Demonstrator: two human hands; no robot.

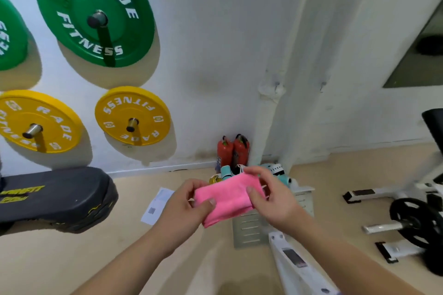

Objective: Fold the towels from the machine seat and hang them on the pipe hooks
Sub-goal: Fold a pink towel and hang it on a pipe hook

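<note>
Two hands [191,203], pink towel [227,199] crosswise

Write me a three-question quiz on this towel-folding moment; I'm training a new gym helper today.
1. True or false: both hands hold the pink towel.
2. What colour are the two lower weight plates on the wall?
3. The red extinguishers stand: A) on the bench, B) on the floor by the white pipe, C) on a hook.

Key: 1 true; 2 yellow; 3 B. The left hand and right hand each grip one end.
</note>
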